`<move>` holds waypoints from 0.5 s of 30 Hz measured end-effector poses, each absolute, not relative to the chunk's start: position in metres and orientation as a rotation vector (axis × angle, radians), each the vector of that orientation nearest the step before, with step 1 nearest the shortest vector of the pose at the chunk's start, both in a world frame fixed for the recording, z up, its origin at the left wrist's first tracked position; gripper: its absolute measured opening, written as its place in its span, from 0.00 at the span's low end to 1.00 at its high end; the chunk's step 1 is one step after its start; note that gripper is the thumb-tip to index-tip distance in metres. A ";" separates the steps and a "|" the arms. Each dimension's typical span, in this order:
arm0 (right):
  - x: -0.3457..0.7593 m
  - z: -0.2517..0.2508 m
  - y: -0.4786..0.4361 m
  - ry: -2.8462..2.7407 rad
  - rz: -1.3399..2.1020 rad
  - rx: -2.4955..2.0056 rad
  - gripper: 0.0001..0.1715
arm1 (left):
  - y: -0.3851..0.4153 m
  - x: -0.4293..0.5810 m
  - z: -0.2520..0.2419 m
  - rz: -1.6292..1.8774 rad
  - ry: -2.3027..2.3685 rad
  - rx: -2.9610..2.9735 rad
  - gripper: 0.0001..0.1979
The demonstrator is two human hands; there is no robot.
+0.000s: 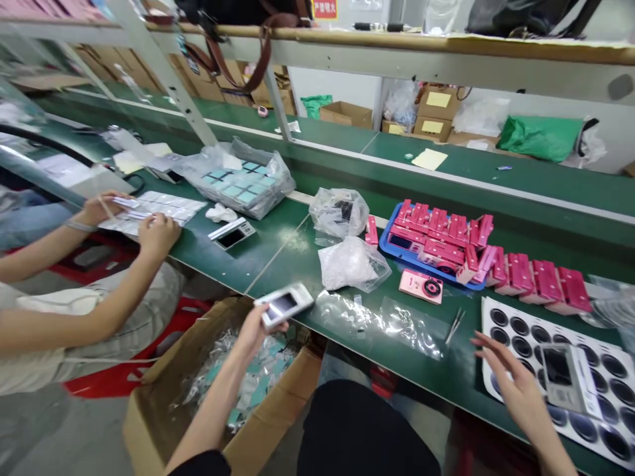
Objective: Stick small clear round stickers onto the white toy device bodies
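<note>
A long green factory worktop [258, 254] runs across the room, with cardboard cartons [434, 112] and a green bag [540, 137] on the far side. The person's left grip [262, 330] is closed around a white handheld digital camera [285, 305], which it holds up with the screen showing, just by the worktop's near edge. Below that grip sits an open cardboard box [149, 430] of plastic wrap and teal pieces. To its right lie a loose clear plastic film [381, 324] and a pair of tweezers [455, 325]. The right grip [516, 390] is open, fingers spread, at the edge of a white sheet of round black recesses [560, 410], and a similar camera [565, 377] lies on that sheet just beside it. Ahead of the right grip are a pink camera [421, 286], a blue tray [391, 244] heaped with pink pieces, and a row of pink boxes [546, 284]. Well past the left grip, a co-worker's hands [159, 235] work over white strips beside a bag of teal squares [243, 182].
</note>
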State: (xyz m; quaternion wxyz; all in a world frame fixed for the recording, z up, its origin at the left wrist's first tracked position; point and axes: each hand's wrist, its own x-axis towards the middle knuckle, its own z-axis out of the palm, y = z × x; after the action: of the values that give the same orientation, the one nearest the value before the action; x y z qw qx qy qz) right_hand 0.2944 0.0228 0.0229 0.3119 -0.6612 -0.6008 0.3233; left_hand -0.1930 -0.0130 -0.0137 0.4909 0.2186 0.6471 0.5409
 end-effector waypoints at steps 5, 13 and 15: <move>0.321 0.010 0.013 -1.459 0.710 -1.809 0.31 | 0.030 -0.300 -0.005 1.531 2.017 0.624 0.18; 0.358 0.014 0.018 -1.651 -0.071 -1.918 0.28 | 0.101 -0.348 0.004 1.377 2.231 0.882 0.17; 0.371 0.012 0.020 -1.577 -0.387 -2.086 0.32 | 0.108 -0.353 0.008 1.372 2.286 0.897 0.16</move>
State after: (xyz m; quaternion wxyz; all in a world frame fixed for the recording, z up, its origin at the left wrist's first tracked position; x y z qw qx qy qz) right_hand 0.3713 0.0204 0.0118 0.2463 -0.7648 -0.5781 -0.1420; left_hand -0.3530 0.1076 0.0078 0.1635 0.3145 0.8019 0.4810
